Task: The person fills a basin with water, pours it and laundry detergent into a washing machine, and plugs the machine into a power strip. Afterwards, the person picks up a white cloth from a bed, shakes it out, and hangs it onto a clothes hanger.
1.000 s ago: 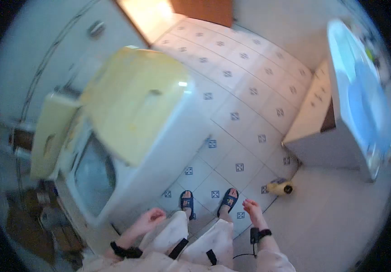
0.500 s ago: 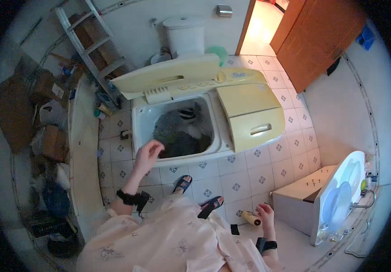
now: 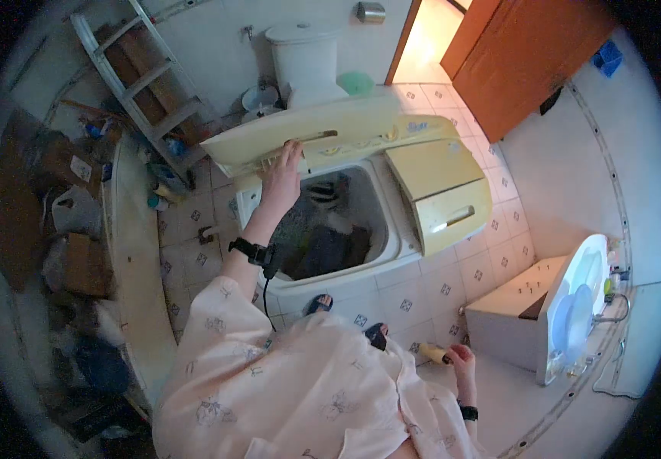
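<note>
My left hand is raised over the tub opening, its fingers at the raised cream lid of a twin-tub washing machine, by the lid's slot. The fingertips look hooked at the slot, though their exact hold is hard to see. Below the hand, the white wash tub contains dark, grey and striped laundry in foamy water. On the right, my right hand hangs low with loosely curled fingers. A pale yellow bottle with a dark end appears beside its fingertips; it seems to lie on the floor.
The second, yellow lid of the machine is down. Behind stands a toilet. A ladder and cardboard boxes line the left. At right are a washbasin with a blue bowl and a wooden door.
My left hand has risen from the tub's front edge to the raised lid, which is now blurred and shifted slightly. My right hand stays low near the bottle. The view has shifted a little.
</note>
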Demonstrator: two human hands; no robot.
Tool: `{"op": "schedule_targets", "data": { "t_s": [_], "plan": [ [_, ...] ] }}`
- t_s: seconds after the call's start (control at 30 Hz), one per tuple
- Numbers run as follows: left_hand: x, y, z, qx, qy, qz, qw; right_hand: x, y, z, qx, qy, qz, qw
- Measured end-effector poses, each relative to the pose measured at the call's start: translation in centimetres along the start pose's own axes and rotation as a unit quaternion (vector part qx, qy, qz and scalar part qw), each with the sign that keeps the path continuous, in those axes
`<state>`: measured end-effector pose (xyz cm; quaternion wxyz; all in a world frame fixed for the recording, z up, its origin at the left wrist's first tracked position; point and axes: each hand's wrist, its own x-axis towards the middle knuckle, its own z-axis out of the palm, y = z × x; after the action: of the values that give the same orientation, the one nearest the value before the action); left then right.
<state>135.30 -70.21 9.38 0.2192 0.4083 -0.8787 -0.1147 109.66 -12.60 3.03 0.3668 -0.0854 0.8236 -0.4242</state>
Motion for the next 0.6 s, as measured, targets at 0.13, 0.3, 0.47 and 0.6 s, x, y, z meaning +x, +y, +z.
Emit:
{"op": "schedule_targets", "data": {
  "t_s": [0.13, 0.3, 0.47, 0.6],
  "plan": [
    [-0.2, 0.5, 0.6, -0.005, 0.028, 0.019, 0.999, -1.1, 1.0, 0.1, -0.009, 0.004, -0.003, 1.0],
    [-4.5, 4.9, -4.0, -0.106, -0.045, -0.014, 0.993, -0.6, 2.2, 0.4, 0.003, -0.013, 0.018, 1.0],
    [-11.8, 8.4, -3.0, -0.107, -0.127, -0.02, 0.986, 1.6, 3.1, 0.1, 0.012, -0.05, 0.014, 0.999],
    [-16.0, 7.5, 2.3, -0.113, -0.198, -0.09, 0.97, 2.7, 2.4, -2.2, 0.066, -0.04, 0.012, 0.997]
  ]
}}
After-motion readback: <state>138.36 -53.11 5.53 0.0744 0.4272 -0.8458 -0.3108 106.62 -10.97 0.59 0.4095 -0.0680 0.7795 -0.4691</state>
